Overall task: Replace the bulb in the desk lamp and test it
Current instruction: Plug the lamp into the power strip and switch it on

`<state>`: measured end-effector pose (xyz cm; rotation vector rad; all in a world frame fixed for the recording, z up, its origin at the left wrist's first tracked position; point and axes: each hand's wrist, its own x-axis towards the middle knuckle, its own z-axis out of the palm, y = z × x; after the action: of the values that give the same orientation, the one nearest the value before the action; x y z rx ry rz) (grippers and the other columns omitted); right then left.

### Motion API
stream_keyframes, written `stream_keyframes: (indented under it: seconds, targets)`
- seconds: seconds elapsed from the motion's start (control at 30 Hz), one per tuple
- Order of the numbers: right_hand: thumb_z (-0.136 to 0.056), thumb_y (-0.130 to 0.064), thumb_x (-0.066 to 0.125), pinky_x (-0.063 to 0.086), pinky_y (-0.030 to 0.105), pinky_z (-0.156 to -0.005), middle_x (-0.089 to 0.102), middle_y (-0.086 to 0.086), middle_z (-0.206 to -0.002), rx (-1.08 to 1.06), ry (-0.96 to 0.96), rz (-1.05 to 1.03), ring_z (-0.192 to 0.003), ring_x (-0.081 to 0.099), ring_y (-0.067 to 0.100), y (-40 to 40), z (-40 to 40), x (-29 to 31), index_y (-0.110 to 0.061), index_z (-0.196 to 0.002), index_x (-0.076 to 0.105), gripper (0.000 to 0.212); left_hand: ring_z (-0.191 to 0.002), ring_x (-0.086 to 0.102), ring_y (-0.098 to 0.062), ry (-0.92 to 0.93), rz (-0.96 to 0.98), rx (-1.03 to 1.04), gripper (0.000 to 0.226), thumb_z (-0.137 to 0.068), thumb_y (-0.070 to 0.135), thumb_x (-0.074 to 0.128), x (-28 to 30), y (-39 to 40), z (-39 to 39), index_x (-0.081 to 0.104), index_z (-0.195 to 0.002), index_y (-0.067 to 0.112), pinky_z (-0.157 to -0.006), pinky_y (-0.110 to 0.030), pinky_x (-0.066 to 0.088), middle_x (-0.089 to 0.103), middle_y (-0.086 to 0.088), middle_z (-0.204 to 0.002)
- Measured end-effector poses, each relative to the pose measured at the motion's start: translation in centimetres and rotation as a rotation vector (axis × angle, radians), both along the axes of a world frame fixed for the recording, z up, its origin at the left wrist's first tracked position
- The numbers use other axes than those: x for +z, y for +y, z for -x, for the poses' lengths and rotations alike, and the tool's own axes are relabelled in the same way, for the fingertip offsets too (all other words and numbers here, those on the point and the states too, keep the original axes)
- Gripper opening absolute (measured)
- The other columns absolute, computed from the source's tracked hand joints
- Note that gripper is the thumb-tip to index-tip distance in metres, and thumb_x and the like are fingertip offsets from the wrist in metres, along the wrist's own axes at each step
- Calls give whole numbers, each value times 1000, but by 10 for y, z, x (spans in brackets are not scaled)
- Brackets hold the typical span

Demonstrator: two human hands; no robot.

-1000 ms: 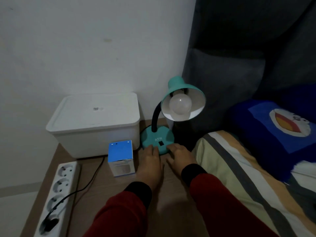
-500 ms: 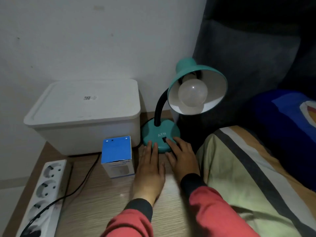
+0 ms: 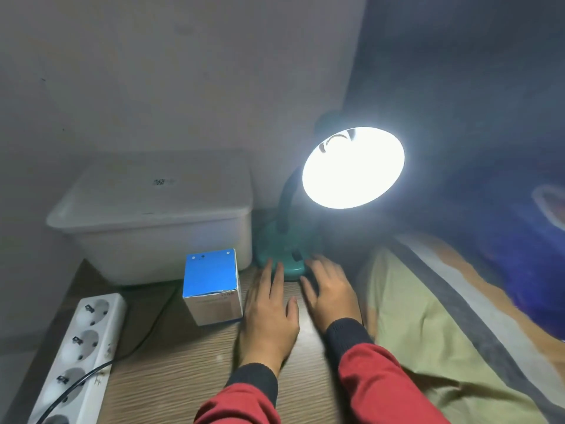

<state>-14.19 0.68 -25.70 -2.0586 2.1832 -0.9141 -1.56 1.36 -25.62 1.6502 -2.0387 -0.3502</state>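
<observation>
The teal desk lamp stands at the back of the wooden table, its base (image 3: 276, 244) just beyond my fingertips. Its shade (image 3: 353, 168) glows bright white; the bulb inside is lost in the glare. My left hand (image 3: 269, 313) lies flat on the table, fingers apart, tips touching the front of the base. My right hand (image 3: 328, 289) rests beside it with fingers spread, its fingertips at the black switch (image 3: 296, 257) on the base. A blue-topped bulb box (image 3: 212, 286) stands left of my left hand.
A white lidded storage bin (image 3: 153, 218) sits against the wall behind the box. A white power strip (image 3: 76, 353) with a black cable plugged in lies along the table's left edge. A striped blanket (image 3: 443, 325) and a blue pillow (image 3: 519, 240) lie to the right.
The lamp has come on, and the shade now shines white while the room looks darker. Both hands stay at the lamp base, with the right fingers at the switch.
</observation>
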Motion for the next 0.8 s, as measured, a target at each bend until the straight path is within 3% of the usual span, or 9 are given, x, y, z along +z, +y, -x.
stream_keyframes:
  seconds: [0.8]
  targets:
    - [-80, -32, 46, 57, 32, -75, 68, 4, -109, 22, 9, 30, -93, 64, 26, -1, 0, 1, -15, -106, 63, 35, -132, 46, -23, 15, 35, 7, 63, -80, 36, 38, -8, -2, 0, 43, -138, 13, -110, -36, 37, 39, -6, -149]
